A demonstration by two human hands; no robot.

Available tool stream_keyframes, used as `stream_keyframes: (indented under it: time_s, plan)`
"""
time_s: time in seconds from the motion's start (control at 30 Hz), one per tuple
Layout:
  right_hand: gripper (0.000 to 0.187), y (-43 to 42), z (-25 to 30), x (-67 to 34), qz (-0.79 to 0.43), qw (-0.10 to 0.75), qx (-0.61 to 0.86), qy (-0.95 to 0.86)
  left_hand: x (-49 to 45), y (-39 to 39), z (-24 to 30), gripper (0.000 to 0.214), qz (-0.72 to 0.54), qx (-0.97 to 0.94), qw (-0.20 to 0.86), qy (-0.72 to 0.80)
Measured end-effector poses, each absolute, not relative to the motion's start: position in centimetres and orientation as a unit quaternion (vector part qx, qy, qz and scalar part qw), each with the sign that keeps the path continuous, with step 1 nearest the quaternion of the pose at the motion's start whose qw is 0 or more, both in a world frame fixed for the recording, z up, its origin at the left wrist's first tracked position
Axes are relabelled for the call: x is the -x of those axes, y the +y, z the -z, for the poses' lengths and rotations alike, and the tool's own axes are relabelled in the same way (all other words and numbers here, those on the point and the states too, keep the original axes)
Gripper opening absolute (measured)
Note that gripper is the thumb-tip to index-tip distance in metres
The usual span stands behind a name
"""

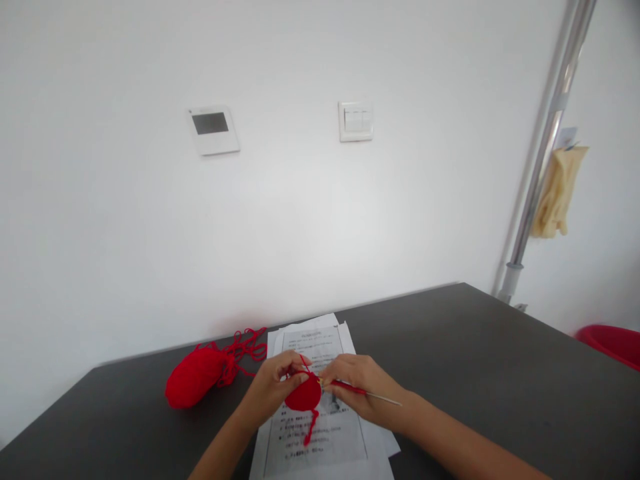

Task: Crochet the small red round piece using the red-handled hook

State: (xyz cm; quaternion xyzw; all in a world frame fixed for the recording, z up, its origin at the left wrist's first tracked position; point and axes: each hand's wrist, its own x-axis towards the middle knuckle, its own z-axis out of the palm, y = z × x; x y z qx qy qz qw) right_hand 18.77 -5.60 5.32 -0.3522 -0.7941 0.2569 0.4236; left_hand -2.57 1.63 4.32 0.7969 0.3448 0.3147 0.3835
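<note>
Between my hands is a small round red crochet piece [303, 395], with a short red tail hanging below it. My left hand [276, 381] pinches its upper left edge, thumb on the front, and a strand of yarn rises by the fingers. My right hand [361, 387] is closed round a crochet hook [363, 391] with a red grip and a pale metal shaft pointing right. The hook's tip meets the piece's right edge, where fingers partly hide it. A red ball of yarn [193, 377] lies to the left, loose strands running toward my left hand.
Printed sheets of paper [320, 460] lie under my hands on the dark table [450, 347]. Behind stands a white wall with a panel [214, 131] and a light switch [356, 121]. At right are a metal pipe [537, 163], a hanging yellow glove [559, 193] and a red rounded object [610, 341].
</note>
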Motion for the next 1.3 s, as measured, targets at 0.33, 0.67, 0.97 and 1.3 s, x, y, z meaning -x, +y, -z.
stream_keyframes:
  time_s: [0.33, 0.67, 0.97, 1.3]
  plan:
    - [0.032, -4.5, -4.3, -17.8, -0.509, 0.542, 0.372, -0.556, 1.5, 0.8, -4.4, 0.032, -0.327, -0.632, 0.614, 0.341]
    - [0.011, -5.1, -4.5, -18.3, -0.159, 0.490, 0.231, -0.826, 1.4, -0.1, -5.2, 0.032, -0.300, -0.545, 0.715, 0.319]
    - [0.017, -5.4, -5.0, -18.3, -0.247, 0.487, 0.311, -0.778, 2.1, 0.8, -5.3, 0.024, -0.291, -0.706, 0.554, 0.331]
    - [0.017, -5.1, -3.6, -17.4, -0.365, 0.559, 0.326, -0.670, 0.4, -0.4, -4.8, 0.050, -0.333, -0.583, 0.672, 0.312]
